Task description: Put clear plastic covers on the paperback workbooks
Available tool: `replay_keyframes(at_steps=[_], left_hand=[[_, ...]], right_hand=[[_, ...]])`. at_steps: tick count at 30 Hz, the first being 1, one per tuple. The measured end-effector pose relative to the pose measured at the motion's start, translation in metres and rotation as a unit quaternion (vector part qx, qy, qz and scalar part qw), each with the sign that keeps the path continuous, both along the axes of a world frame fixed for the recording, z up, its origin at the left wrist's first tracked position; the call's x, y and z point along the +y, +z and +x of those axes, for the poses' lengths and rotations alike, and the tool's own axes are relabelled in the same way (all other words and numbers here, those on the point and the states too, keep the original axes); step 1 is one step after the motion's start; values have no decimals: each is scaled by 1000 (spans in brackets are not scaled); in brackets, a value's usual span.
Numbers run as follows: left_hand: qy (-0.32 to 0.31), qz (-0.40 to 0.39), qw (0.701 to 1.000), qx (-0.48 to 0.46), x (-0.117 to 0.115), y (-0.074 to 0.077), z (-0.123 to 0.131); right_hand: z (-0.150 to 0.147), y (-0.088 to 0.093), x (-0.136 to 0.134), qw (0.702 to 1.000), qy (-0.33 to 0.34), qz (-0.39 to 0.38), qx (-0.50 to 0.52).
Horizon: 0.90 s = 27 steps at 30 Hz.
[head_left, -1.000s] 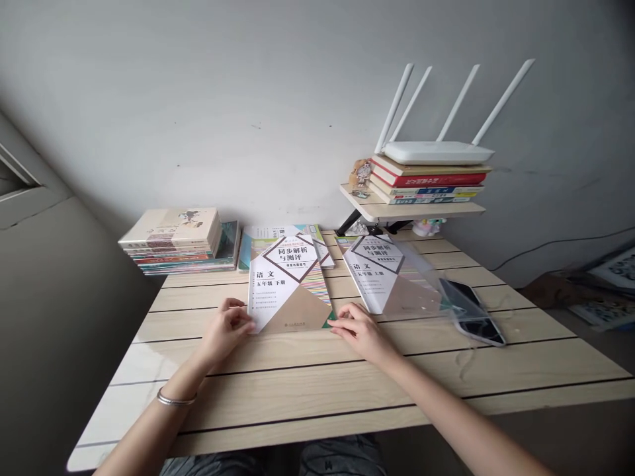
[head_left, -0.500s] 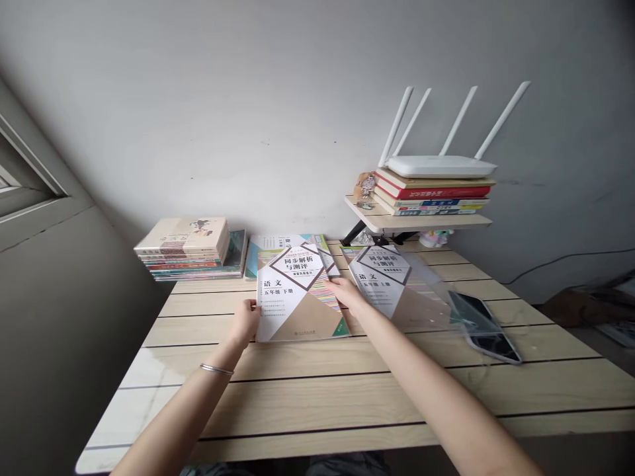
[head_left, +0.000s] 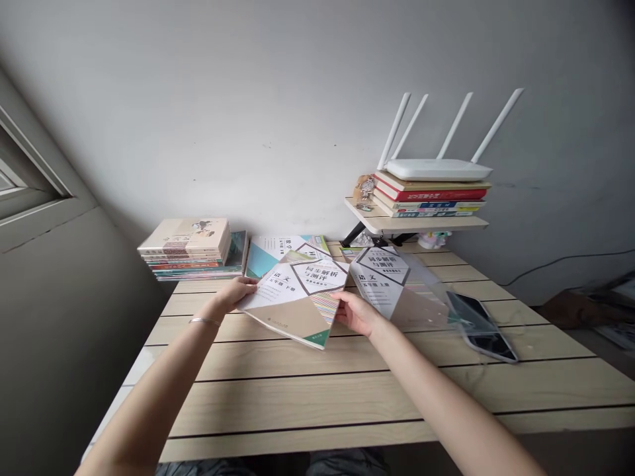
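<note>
Between my hands a white and tan workbook (head_left: 292, 297) with Chinese print is held up at a slant, its lower right corner swung toward me. My left hand (head_left: 237, 292) grips its left edge, thumb on top. On the right edge, my right hand (head_left: 354, 313) is closed with the thumb over the cover and the fingers beneath. Behind it lies a blue and white book (head_left: 265, 253), partly covered. A similar workbook (head_left: 374, 281) rests to the right, with a clear plastic cover (head_left: 426, 297) spread over its right side.
A stack of books (head_left: 186, 248) stands at the back left. A phone (head_left: 489, 334) lies on the right, partly beneath the clear plastic. At the back right, a small raised shelf (head_left: 397, 225) bears several books (head_left: 431, 196) and a white router (head_left: 439, 169) with upright antennas.
The workbook has turned clockwise and tilted between my hands. My left hand has moved up and left with its edge; my right hand has shifted slightly down toward me.
</note>
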State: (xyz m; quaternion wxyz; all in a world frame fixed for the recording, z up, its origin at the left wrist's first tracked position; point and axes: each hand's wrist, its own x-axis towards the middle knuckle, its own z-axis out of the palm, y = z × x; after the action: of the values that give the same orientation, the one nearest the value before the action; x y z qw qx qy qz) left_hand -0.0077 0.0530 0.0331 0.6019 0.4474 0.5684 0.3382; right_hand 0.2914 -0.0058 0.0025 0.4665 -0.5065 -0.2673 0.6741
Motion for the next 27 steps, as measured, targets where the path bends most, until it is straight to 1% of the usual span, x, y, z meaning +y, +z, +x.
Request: replay_keyframes(at_steps=[2, 5, 7, 9, 12, 14, 15, 16, 17, 18, 19, 20, 21, 22, 23, 24, 25, 26, 27], left_hand=[[11, -2, 999, -35, 0, 2, -6], [26, -13, 997, -65, -13, -3, -9], [14, -18, 998, -51, -26, -11, -6], [13, -11, 1000, -12, -35, -20, -1], [43, 9, 997, 56, -37, -30, 0], [54, 22, 993, 102, -33, -33, -4], [53, 28, 991, 122, -31, -33, -6], [51, 35, 988, 141, -29, -33, -8], [47, 43, 985, 159, -29, -33, -8], [43, 53, 982, 176, -29, -32, -7], [42, 66, 978, 193, -31, -32, -5], [44, 85, 973, 211, -34, -31, -1], [48, 108, 966, 228, -38, -30, 4], [56, 131, 960, 240, -43, -29, 8], [57, 164, 951, 254, -50, -27, 12], [49, 206, 939, 273, -58, -24, 15], [24, 257, 921, 293, -67, -21, 16], [-20, 314, 896, 314, -77, -19, 15], [-77, 367, 865, 333, -87, -17, 13]], right_hand=[[-6, 0, -5, 999, -25, 12, 17], [-23, 0, -20, 996, -76, 32, 35], [-40, -2, -35, 993, -97, 34, 50], [-60, -5, -53, 994, -91, 15, 66], [-80, -6, -78, 996, -34, -38, 74], [-81, -3, -91, 996, 32, -63, 54], [-79, -2, -97, 994, 79, -66, 33], [-75, -1, -101, 990, 129, -59, -2], [-72, 0, -105, 983, 172, -36, -52], [-68, 0, -108, 973, 200, 10, -117], [-66, 0, -110, 956, 205, 80, -193], [-65, -1, -110, 929, 191, 165, -272], [-65, -1, -110, 888, 164, 254, -345], [-68, -3, -109, 839, 135, 335, -406], [-71, -4, -107, 789, 115, 398, -453], [-76, -6, -104, 744, 106, 440, -492], [-81, -8, -102, 706, 104, 465, -524], [-87, -10, -100, 676, 106, 478, -551], [-92, -13, -99, 654, 109, 482, -572]])
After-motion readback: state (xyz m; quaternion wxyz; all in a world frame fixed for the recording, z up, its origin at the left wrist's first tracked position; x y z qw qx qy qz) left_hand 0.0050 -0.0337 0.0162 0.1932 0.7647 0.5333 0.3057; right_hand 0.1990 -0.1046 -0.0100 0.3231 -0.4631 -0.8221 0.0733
